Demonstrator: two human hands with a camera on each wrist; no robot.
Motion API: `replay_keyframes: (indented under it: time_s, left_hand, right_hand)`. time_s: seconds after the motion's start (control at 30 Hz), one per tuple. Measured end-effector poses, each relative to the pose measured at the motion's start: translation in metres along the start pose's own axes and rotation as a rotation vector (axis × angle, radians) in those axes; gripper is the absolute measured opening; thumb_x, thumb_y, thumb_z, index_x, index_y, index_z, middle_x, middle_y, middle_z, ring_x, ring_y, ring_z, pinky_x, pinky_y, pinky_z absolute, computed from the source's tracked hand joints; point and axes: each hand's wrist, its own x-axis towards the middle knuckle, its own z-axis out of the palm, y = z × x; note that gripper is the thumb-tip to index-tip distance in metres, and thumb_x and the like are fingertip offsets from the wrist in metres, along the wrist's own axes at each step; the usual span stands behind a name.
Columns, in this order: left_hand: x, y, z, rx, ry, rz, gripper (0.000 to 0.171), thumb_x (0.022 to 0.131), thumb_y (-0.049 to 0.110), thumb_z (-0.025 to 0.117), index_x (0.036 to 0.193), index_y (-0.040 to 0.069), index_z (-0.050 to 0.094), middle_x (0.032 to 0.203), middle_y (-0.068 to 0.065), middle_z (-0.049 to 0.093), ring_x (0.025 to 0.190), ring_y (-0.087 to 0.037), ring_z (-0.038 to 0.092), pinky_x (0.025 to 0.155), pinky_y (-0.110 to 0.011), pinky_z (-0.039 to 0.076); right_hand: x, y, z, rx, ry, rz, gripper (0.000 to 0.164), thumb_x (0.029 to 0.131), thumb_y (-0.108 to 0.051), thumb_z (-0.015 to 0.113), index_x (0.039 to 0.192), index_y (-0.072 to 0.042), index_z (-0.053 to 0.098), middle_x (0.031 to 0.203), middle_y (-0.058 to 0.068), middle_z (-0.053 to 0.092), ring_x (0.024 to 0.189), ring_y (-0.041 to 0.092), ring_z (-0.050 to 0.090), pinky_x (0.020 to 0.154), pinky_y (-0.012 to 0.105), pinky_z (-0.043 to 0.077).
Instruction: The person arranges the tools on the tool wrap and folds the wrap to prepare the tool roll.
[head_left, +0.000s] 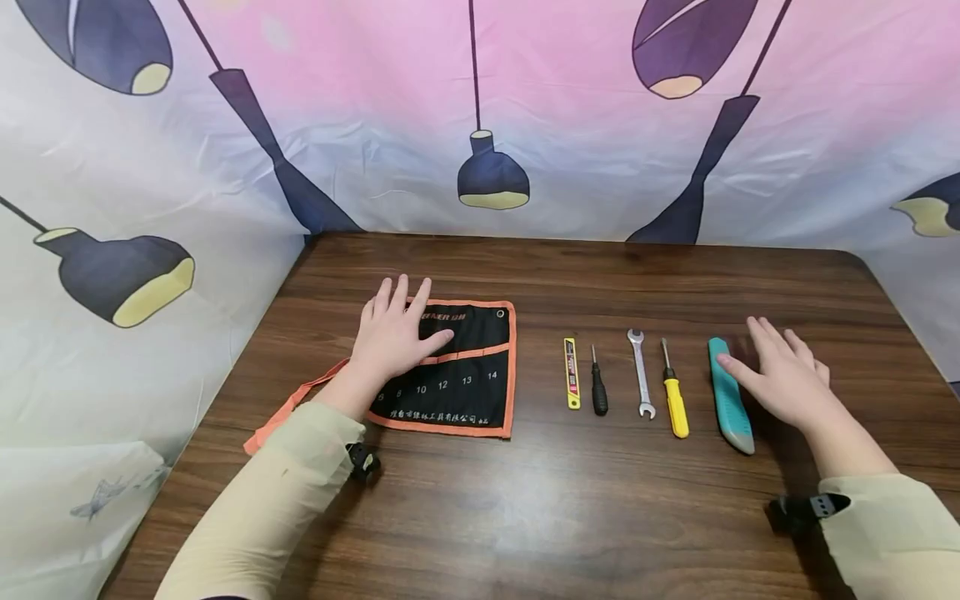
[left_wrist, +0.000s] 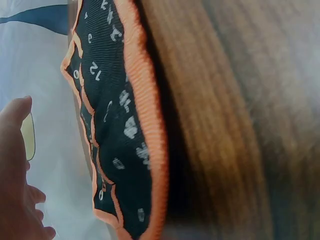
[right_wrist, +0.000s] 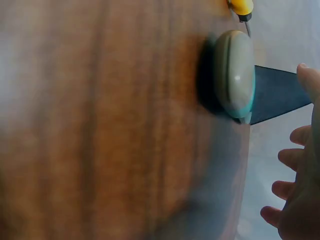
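My left hand (head_left: pixel 393 333), fingers spread, hovers over the left part of a black tool pouch (head_left: pixel 457 392) with orange trim. The pouch lies flat, its pockets marked with numbers, and an orange strap (head_left: pixel 288 410) trails off its left side. In the left wrist view the thumb and fingers stand apart from the pouch (left_wrist: pixel 115 100). On the right, my right hand (head_left: pixel 787 379) is held loosely extended beside a teal utility knife (head_left: pixel 729 396), the thumb overlapping its edge in the head view. The right wrist view shows the fingers apart from the knife (right_wrist: pixel 237 75), holding nothing.
Between the hands lie a yellow blade case (head_left: pixel 572 375), a small black screwdriver (head_left: pixel 598 392), a double-ended wrench (head_left: pixel 641 373) and a yellow screwdriver (head_left: pixel 675 404), in a row. The wooden table (head_left: pixel 510 517) meets a printed cloth backdrop (head_left: pixel 405 167) behind and on the left.
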Motion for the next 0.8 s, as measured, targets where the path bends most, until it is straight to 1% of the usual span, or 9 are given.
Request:
replay_keyframes:
  time_s: [0.07, 0.17, 0.37, 0.57, 0.8]
  left_hand:
    - [0.001, 0.000, 0.003, -0.005, -0.005, 0.009, 0.091, 0.084, 0.070, 0.042, 0.152, 0.018, 0.011, 0.154, -0.019, 0.008, 0.141, -0.036, 0.001, 0.105, -0.056, 0.016]
    - [0.001, 0.000, 0.007, -0.013, -0.006, 0.018, 0.093, 0.084, 0.070, 0.043, 0.152, 0.015, 0.012, 0.154, -0.020, 0.010, 0.140, -0.037, 0.008, 0.104, -0.056, 0.021]
    - [0.001, 0.002, 0.012, -0.030, -0.001, 0.017, 0.093, 0.083, 0.069, 0.046, 0.152, 0.014, 0.014, 0.153, -0.020, 0.015, 0.135, -0.040, 0.020, 0.101, -0.057, 0.024]
    - [-0.003, 0.004, 0.017, -0.056, -0.013, 0.021, 0.093, 0.083, 0.068, 0.048, 0.151, 0.014, 0.015, 0.151, -0.019, 0.019, 0.132, -0.042, 0.023, 0.099, -0.058, 0.025]
    - [-0.007, 0.005, 0.025, -0.093, -0.021, 0.079, 0.092, 0.083, 0.067, 0.049, 0.151, 0.014, 0.018, 0.151, -0.016, 0.022, 0.132, -0.042, 0.025, 0.097, -0.059, 0.026]
  right_hand:
    - [-0.001, 0.002, 0.002, 0.006, -0.003, 0.006, 0.084, 0.095, -0.054, 0.037, 0.149, 0.001, 0.002, 0.150, 0.030, 0.003, 0.130, 0.057, -0.002, 0.086, 0.075, 0.006]
    - [-0.003, 0.003, 0.005, 0.009, -0.003, 0.010, 0.085, 0.095, -0.054, 0.038, 0.148, 0.002, 0.002, 0.149, 0.031, 0.004, 0.127, 0.060, 0.003, 0.085, 0.074, 0.008]
    - [-0.004, 0.002, 0.007, -0.002, 0.012, 0.004, 0.085, 0.094, -0.054, 0.040, 0.148, 0.003, 0.006, 0.147, 0.033, 0.009, 0.119, 0.062, 0.014, 0.083, 0.072, 0.012]
    - [-0.008, 0.002, 0.011, 0.003, 0.035, -0.009, 0.084, 0.094, -0.052, 0.043, 0.147, 0.005, 0.012, 0.143, 0.036, 0.018, 0.114, 0.063, 0.018, 0.082, 0.071, 0.015]
    - [-0.011, 0.003, 0.015, 0.008, 0.044, -0.045, 0.081, 0.094, -0.049, 0.047, 0.144, 0.008, 0.019, 0.136, 0.040, 0.022, 0.113, 0.064, 0.020, 0.081, 0.071, 0.016]
